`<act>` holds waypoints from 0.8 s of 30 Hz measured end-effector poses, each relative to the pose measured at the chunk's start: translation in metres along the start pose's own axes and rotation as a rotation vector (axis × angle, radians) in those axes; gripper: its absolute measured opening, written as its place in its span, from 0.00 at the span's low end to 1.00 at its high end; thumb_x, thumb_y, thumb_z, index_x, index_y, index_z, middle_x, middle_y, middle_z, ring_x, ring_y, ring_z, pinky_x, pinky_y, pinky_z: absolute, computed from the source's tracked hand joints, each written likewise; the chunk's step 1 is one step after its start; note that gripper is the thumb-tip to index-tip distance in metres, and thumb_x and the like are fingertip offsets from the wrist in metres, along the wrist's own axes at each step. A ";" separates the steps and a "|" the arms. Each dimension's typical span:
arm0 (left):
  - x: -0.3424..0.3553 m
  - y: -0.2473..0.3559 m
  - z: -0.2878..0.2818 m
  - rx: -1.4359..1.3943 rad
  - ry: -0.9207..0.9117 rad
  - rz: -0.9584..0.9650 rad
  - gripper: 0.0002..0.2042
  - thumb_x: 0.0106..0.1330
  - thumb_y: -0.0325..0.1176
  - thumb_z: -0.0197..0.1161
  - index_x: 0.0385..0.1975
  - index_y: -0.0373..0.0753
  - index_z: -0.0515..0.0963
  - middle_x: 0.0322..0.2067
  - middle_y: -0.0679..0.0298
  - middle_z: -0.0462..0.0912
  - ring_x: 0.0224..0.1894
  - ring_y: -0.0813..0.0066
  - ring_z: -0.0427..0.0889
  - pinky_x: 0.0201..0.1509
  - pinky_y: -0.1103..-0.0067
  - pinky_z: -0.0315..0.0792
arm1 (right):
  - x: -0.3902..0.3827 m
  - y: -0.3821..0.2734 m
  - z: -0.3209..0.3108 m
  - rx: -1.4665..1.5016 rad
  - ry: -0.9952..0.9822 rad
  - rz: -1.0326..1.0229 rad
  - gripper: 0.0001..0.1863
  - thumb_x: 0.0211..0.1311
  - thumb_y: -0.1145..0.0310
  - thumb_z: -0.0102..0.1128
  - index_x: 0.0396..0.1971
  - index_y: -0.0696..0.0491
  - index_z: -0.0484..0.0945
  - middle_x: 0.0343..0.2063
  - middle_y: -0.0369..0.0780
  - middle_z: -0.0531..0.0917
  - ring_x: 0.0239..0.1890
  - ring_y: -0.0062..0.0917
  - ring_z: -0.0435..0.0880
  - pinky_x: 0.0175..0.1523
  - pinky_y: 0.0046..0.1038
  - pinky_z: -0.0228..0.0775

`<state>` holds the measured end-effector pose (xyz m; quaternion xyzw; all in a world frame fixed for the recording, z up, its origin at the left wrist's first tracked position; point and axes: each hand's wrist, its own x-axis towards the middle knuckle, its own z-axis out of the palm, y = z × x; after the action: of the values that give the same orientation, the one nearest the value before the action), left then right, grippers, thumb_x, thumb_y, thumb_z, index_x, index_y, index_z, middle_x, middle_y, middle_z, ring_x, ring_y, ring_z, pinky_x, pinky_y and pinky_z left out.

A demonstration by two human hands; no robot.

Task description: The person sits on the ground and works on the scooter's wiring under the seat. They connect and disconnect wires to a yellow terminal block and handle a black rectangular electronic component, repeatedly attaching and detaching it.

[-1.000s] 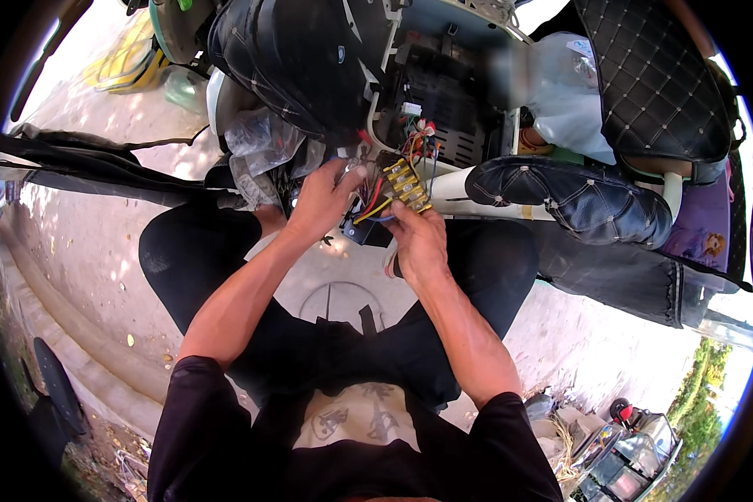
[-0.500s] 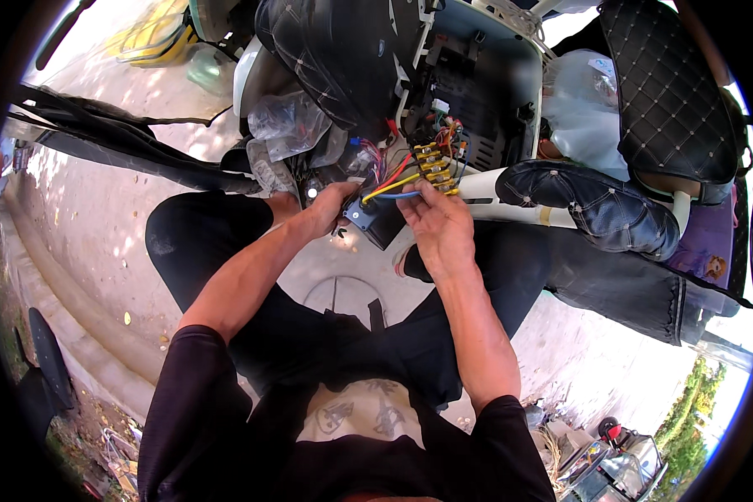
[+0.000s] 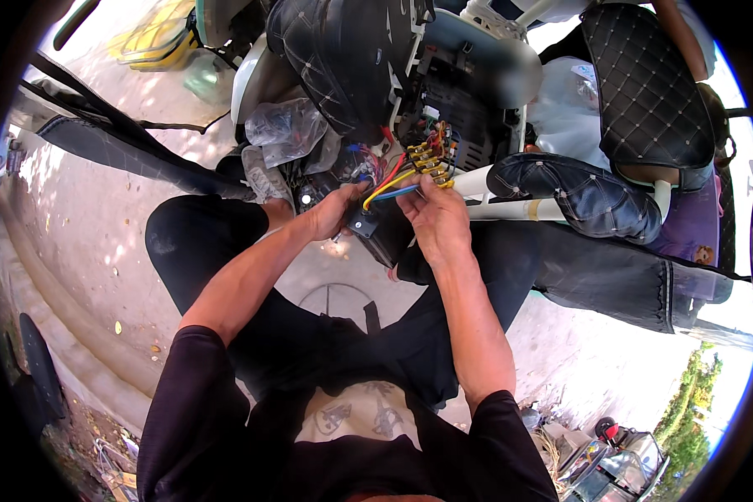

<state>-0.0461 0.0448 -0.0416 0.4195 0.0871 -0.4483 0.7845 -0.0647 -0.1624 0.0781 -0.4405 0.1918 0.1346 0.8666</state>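
Observation:
My left hand [image 3: 335, 209] is closed on the left side of a black controller box [image 3: 375, 238], from which thick yellow, blue and red wires [image 3: 385, 192] run. My right hand [image 3: 433, 213] has its fingers curled on the yellow cable terminals [image 3: 431, 167] at the ends of those wires. Thinner coloured wires and white plugs lie just beyond, at the lip of an open pale-rimmed compartment [image 3: 468, 92] with a slotted black floor.
Black quilted seats [image 3: 335, 63] and padded panels [image 3: 644, 92] surround the compartment. A white tube [image 3: 510, 209] crosses at right. Plastic bags [image 3: 284, 130] lie left of the compartment. Another person's arm [image 3: 682, 38] is at upper right. A concrete step [image 3: 67, 326] runs along the left.
My left hand has moved from among the wires down onto the box's side. My right hand and the terminals have shifted right and slightly up. Another person's arm has appeared at upper right.

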 end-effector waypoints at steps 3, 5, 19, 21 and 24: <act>-0.002 0.002 0.014 -0.090 0.076 0.012 0.19 0.70 0.44 0.41 0.54 0.47 0.73 0.32 0.72 0.77 0.28 0.82 0.73 0.24 0.80 0.63 | -0.002 -0.003 0.005 0.039 0.047 -0.006 0.08 0.74 0.68 0.55 0.44 0.57 0.77 0.38 0.39 0.83 0.42 0.26 0.82 0.52 0.31 0.76; -0.007 0.003 0.017 -0.103 0.123 0.024 0.19 0.68 0.44 0.42 0.54 0.49 0.74 0.30 0.75 0.78 0.24 0.85 0.73 0.20 0.83 0.59 | -0.002 -0.002 0.009 0.044 0.057 -0.021 0.08 0.74 0.69 0.56 0.44 0.57 0.77 0.38 0.39 0.83 0.42 0.26 0.82 0.53 0.31 0.76; -0.066 0.030 -0.004 0.069 -0.289 0.058 0.38 0.62 0.55 0.71 0.68 0.45 0.64 0.33 0.75 0.72 0.22 0.87 0.56 0.22 0.87 0.46 | 0.008 0.001 0.023 0.076 0.070 -0.082 0.21 0.75 0.52 0.54 0.55 0.53 0.70 0.51 0.40 0.78 0.55 0.33 0.77 0.60 0.43 0.69; -0.064 0.032 -0.002 0.017 -0.281 0.068 0.43 0.56 0.54 0.77 0.68 0.44 0.64 0.29 0.77 0.70 0.20 0.89 0.55 0.21 0.88 0.46 | 0.008 -0.001 0.025 0.069 0.069 -0.068 0.22 0.76 0.52 0.52 0.56 0.53 0.70 0.52 0.41 0.77 0.56 0.34 0.76 0.61 0.43 0.68; -0.059 0.029 -0.009 0.019 -0.201 0.087 0.46 0.49 0.60 0.79 0.65 0.41 0.67 0.32 0.75 0.76 0.20 0.91 0.65 0.18 0.89 0.51 | 0.012 -0.002 0.027 0.078 0.035 -0.047 0.24 0.78 0.50 0.48 0.59 0.54 0.68 0.55 0.43 0.77 0.59 0.37 0.75 0.62 0.44 0.68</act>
<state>-0.0562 0.0961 -0.0003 0.3832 -0.0146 -0.4546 0.8039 -0.0476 -0.1409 0.0892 -0.4130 0.2013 0.0988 0.8827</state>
